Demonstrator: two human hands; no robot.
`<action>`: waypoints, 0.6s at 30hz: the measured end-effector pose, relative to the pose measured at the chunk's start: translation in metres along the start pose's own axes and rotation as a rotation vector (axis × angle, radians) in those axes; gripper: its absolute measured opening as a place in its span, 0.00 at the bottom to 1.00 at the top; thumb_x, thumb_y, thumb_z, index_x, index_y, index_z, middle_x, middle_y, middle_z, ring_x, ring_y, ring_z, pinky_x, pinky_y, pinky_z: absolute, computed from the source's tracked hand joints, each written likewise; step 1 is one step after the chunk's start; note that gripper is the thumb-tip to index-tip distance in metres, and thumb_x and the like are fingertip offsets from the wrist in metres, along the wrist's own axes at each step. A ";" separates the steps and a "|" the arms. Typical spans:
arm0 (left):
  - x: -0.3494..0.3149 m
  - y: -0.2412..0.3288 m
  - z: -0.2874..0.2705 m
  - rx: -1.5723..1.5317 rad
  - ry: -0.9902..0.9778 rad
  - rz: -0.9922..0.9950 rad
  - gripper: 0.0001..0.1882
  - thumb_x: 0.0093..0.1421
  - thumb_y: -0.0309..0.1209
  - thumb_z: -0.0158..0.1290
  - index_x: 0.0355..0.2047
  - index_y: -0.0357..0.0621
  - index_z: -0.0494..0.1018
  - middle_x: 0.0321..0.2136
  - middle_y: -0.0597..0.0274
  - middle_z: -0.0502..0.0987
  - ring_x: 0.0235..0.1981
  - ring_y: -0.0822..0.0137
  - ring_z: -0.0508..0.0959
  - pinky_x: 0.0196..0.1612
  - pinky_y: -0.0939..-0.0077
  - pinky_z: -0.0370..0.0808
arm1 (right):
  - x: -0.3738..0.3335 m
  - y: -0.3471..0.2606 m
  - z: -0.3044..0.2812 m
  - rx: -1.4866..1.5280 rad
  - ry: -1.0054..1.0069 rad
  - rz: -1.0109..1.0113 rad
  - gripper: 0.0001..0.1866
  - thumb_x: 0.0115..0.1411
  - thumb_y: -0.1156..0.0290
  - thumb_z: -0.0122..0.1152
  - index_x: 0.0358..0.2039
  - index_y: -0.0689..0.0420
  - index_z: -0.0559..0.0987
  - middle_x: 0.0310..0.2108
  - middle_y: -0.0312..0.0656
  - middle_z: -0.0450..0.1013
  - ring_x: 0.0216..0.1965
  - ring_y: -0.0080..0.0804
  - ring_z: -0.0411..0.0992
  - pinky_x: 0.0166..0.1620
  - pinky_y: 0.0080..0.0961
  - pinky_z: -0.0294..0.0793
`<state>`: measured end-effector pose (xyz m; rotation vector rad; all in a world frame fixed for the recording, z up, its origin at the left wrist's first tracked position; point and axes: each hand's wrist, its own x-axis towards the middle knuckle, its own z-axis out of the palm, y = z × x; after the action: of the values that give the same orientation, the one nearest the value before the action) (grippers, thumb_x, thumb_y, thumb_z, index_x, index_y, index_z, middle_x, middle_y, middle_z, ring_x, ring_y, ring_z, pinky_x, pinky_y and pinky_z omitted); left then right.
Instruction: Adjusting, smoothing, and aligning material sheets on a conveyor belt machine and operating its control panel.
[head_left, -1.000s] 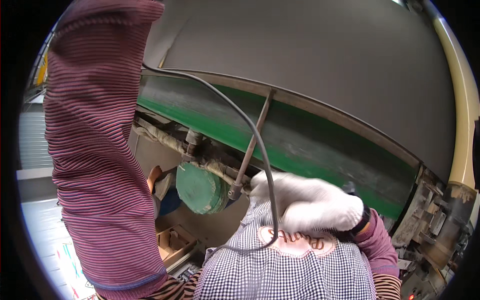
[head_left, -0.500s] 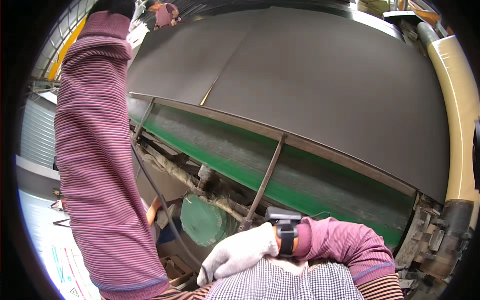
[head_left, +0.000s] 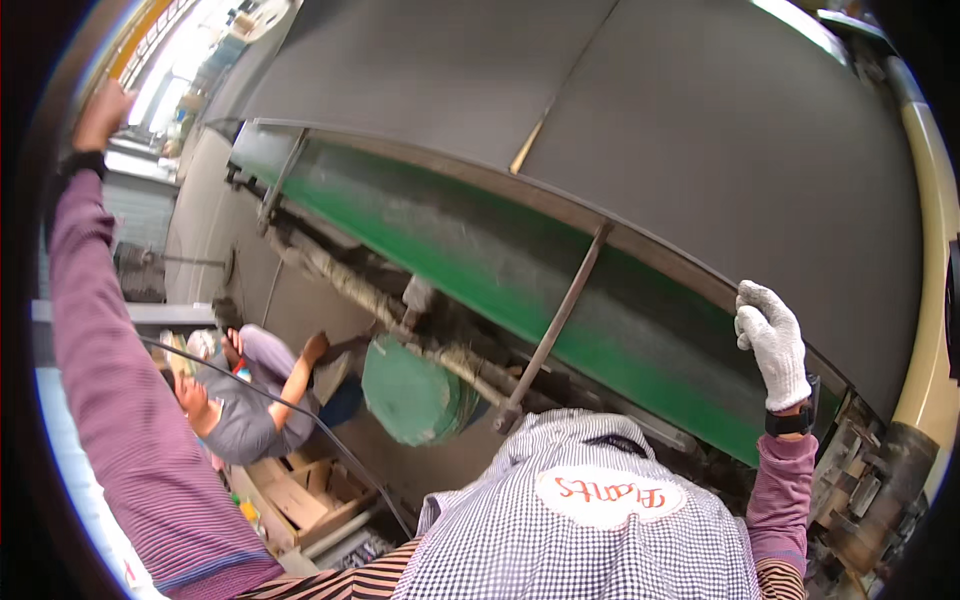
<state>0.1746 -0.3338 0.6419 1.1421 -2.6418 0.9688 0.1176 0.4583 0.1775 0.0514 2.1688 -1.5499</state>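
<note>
Left hand (head_left: 103,112): raised far out to the upper left, arm stretched; too blurred to tell whether it grips anything.
Right hand (head_left: 772,335): white-gloved, upright, fingers loosely bent, thumb apart, at the grey surface's (head_left: 720,150) near edge; contact unclear.
Grey surface: one, ahead of the person, far side cut off.
Slit (head_left: 526,148): one.
Struts (head_left: 557,322): two.
Co-worker (head_left: 240,420): one, lower left.

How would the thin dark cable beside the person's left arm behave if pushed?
The cable would probably flex rather than stay stiff, since it runs in a curve. It looks fairly light, being so thin.
</note>
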 end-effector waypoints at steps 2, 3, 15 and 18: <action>-0.063 0.107 0.074 0.020 0.216 0.244 0.13 0.61 0.37 0.51 0.34 0.39 0.76 0.32 0.45 0.78 0.35 0.54 0.80 0.35 0.57 0.74 | 0.019 0.003 0.004 -0.149 0.106 -0.109 0.18 0.59 0.73 0.54 0.50 0.63 0.76 0.36 0.39 0.77 0.35 0.23 0.74 0.40 0.20 0.74; -0.098 0.145 0.094 0.123 0.309 0.578 0.14 0.61 0.40 0.51 0.33 0.39 0.75 0.32 0.47 0.77 0.34 0.51 0.78 0.37 0.56 0.73 | 0.025 0.001 0.013 -0.272 0.159 -0.211 0.17 0.59 0.73 0.55 0.49 0.63 0.77 0.39 0.42 0.79 0.40 0.27 0.77 0.45 0.22 0.75; -0.243 0.450 0.318 -0.774 0.031 0.712 0.18 0.61 0.40 0.52 0.42 0.37 0.76 0.41 0.46 0.78 0.46 0.48 0.76 0.51 0.58 0.72 | 0.124 0.017 0.109 -0.594 0.228 -0.278 0.27 0.57 0.62 0.53 0.56 0.59 0.70 0.49 0.54 0.71 0.51 0.50 0.70 0.55 0.40 0.69; -0.232 0.469 0.343 -0.737 -0.070 0.661 0.20 0.62 0.41 0.51 0.43 0.36 0.76 0.42 0.44 0.77 0.47 0.47 0.75 0.51 0.57 0.72 | 0.130 0.025 0.104 -0.565 0.219 -0.105 0.28 0.57 0.64 0.52 0.57 0.59 0.67 0.48 0.54 0.71 0.49 0.51 0.71 0.53 0.42 0.70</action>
<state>0.0692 -0.1517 0.0529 0.1435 -3.0401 -0.0697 0.0461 0.3427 0.0779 -0.0813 2.7454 -0.9633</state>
